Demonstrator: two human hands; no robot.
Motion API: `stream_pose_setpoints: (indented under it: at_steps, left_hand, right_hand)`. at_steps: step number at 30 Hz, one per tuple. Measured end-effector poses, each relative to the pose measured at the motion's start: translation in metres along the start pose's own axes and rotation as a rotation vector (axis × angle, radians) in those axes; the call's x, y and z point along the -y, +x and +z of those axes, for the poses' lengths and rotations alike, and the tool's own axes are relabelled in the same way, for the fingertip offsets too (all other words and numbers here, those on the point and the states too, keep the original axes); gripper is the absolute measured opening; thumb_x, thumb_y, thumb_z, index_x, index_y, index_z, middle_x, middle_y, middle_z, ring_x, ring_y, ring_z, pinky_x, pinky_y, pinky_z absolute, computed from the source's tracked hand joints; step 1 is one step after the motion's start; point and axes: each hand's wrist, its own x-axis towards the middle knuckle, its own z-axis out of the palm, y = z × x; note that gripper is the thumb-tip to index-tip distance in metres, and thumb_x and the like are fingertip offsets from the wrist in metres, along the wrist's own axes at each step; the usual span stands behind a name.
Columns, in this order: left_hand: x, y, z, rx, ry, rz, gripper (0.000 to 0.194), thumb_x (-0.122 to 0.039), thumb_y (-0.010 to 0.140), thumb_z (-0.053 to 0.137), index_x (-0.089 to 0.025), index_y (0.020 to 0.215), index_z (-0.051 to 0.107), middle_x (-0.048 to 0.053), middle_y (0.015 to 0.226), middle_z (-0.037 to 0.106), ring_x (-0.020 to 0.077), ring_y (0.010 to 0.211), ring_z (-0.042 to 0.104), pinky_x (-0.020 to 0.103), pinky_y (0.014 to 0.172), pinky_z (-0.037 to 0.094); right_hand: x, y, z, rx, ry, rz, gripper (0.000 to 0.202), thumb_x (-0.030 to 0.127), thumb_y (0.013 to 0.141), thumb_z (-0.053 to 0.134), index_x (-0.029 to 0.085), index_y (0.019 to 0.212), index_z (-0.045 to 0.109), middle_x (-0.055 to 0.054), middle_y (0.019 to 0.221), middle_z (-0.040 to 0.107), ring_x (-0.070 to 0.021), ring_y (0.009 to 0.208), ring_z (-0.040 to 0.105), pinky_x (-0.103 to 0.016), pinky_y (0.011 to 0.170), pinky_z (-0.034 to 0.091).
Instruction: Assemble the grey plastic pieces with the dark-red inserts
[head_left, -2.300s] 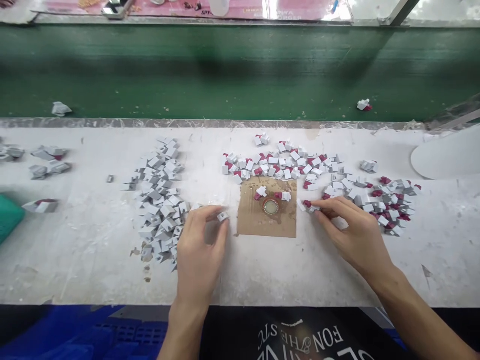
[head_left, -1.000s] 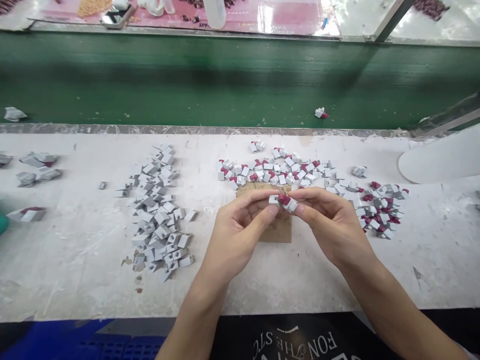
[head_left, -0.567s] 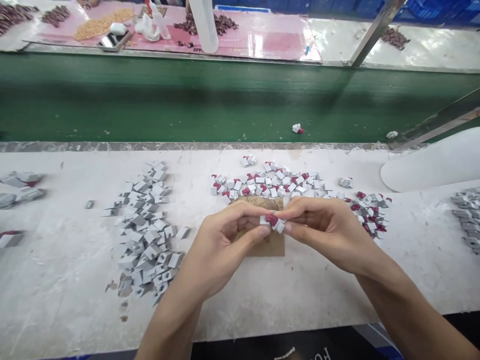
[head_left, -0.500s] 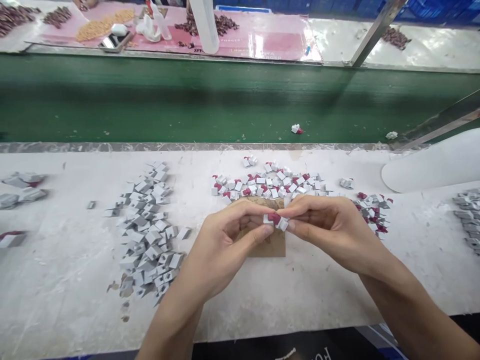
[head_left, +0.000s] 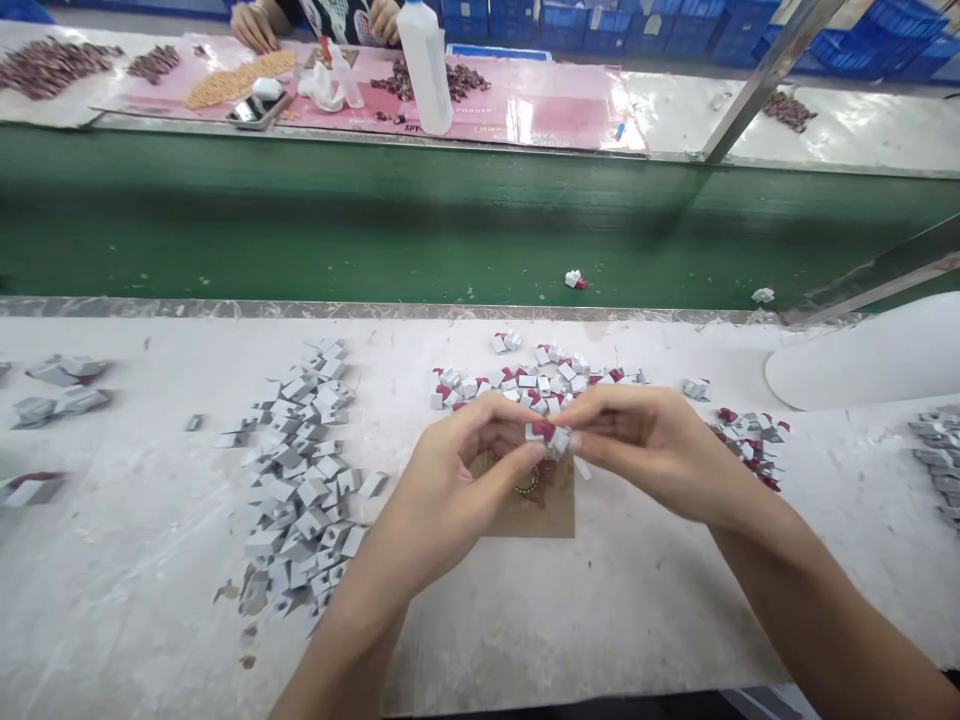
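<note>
A small grey-and-red plastic piece [head_left: 546, 434] is pinched between both hands above a brown board [head_left: 551, 515]. My left hand [head_left: 469, 470] grips its left end with thumb and forefinger. On its right end, the thumb and fingertips of my right hand [head_left: 645, 445] are closed. A ring-shaped thing [head_left: 527, 484] shows on the board below the fingers. Behind the hands lies a spread of grey-and-red pieces [head_left: 525, 380], partly hidden by them. To the left is a heap of plain grey pieces [head_left: 307, 490].
More grey-and-red pieces [head_left: 750, 440] lie to the right, near a white rounded object [head_left: 862, 355]. A green conveyor belt [head_left: 337, 230] runs behind the worktable, carrying a few loose pieces. Across it, another person's hands [head_left: 255, 27] are beside orange-yellow bits [head_left: 236, 80] and a white bottle [head_left: 426, 70].
The view has tipped up a little, showing more of the far bench and the other person. Both my hands keep hold of the piece, and more of the board shows beneath.
</note>
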Motion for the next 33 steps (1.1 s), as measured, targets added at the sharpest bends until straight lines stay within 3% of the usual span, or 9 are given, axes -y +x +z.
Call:
stream_pose_setpoints:
  at_steps: [2,6,8,13,17,20,23,29,33]
  left_hand:
    - [-0.001,0.010,-0.005,-0.100,0.151,0.030,0.009,-0.034,0.105,0.077,-0.028,0.110,0.080,0.003,0.104,0.084,0.0219,0.096,0.080,0.035,0.083,0.065]
    - [0.002,0.036,-0.017,-0.365,0.368,0.061,0.009,-0.030,0.098,0.075,-0.026,0.105,0.077,0.004,0.102,0.079,0.0217,0.092,0.072,0.034,0.076,0.058]
    - [0.004,0.048,-0.024,-0.428,0.371,0.053,0.017,-0.028,0.096,0.074,-0.025,0.112,0.078,0.004,0.101,0.077,0.0214,0.090,0.070,0.034,0.075,0.057]
    - [0.008,0.066,-0.034,-0.412,0.375,0.034,0.018,-0.027,0.094,0.070,-0.025,0.110,0.079,0.006,0.107,0.080,0.0228,0.091,0.070,0.034,0.074,0.054]
    - [0.012,0.073,-0.034,-0.427,0.377,0.013,0.008,-0.026,0.091,0.071,-0.024,0.099,0.072,0.007,0.105,0.079,0.0243,0.097,0.072,0.035,0.078,0.054]
    - [0.014,0.075,-0.034,-0.432,0.384,0.026,0.008,-0.024,0.090,0.071,-0.023,0.098,0.069,0.006,0.104,0.078,0.0238,0.098,0.072,0.036,0.083,0.055]
    - [0.011,0.084,-0.037,-0.397,0.417,0.035,0.018,-0.022,0.095,0.069,-0.025,0.112,0.074,0.006,0.105,0.078,0.0235,0.094,0.072,0.036,0.080,0.056]
    - [0.002,0.156,-0.046,-0.385,0.492,-0.006,0.010,-0.014,0.096,0.072,-0.023,0.097,0.069,0.007,0.094,0.080,0.0236,0.089,0.073,0.041,0.090,0.058]
    - [0.003,0.204,-0.040,-0.381,0.526,-0.068,0.013,-0.013,0.101,0.070,-0.023,0.094,0.064,0.009,0.091,0.079,0.0232,0.083,0.071,0.045,0.092,0.060]
  right_hand:
    - [0.001,0.030,-0.016,-0.029,-0.209,-0.009,0.020,0.033,0.103,0.083,0.028,0.119,0.093,-0.008,0.118,0.091,-0.0275,0.101,0.085,-0.043,0.090,0.072]
    - [-0.007,0.114,-0.049,-0.402,-0.738,0.023,0.042,0.014,0.103,0.069,0.023,0.141,0.086,-0.013,0.138,0.083,-0.0283,0.105,0.081,-0.049,0.102,0.067]
    - [-0.016,0.153,-0.057,-0.448,-0.802,0.051,0.050,0.012,0.101,0.071,0.018,0.150,0.081,-0.019,0.149,0.076,-0.0328,0.115,0.079,-0.054,0.112,0.062]
    - [-0.029,0.199,-0.056,-0.438,-0.773,0.079,0.036,0.004,0.091,0.072,0.015,0.120,0.090,-0.019,0.130,0.080,-0.0395,0.128,0.075,-0.056,0.122,0.055]
    - [-0.019,0.176,-0.050,-0.437,-0.685,0.076,0.036,0.010,0.094,0.069,0.012,0.125,0.087,-0.015,0.111,0.083,-0.0333,0.107,0.080,-0.050,0.106,0.062]
    - [-0.010,0.128,-0.047,-0.368,-0.581,0.061,0.037,0.019,0.100,0.068,0.017,0.132,0.085,-0.011,0.107,0.085,-0.0257,0.087,0.080,-0.043,0.087,0.065]
    - [-0.009,0.071,-0.041,-0.304,-0.387,0.058,0.027,0.040,0.101,0.079,0.021,0.119,0.085,-0.009,0.092,0.085,-0.0254,0.078,0.079,-0.038,0.069,0.061]
    - [-0.030,0.003,-0.030,-0.333,-0.137,0.163,0.051,0.066,0.089,0.093,0.022,0.113,0.083,-0.004,0.071,0.080,-0.0249,0.067,0.076,-0.032,0.051,0.052]
    - [-0.036,-0.011,-0.025,-0.345,-0.052,0.209,0.059,0.067,0.091,0.093,0.022,0.127,0.085,-0.013,0.091,0.090,-0.0319,0.083,0.086,-0.036,0.056,0.058]
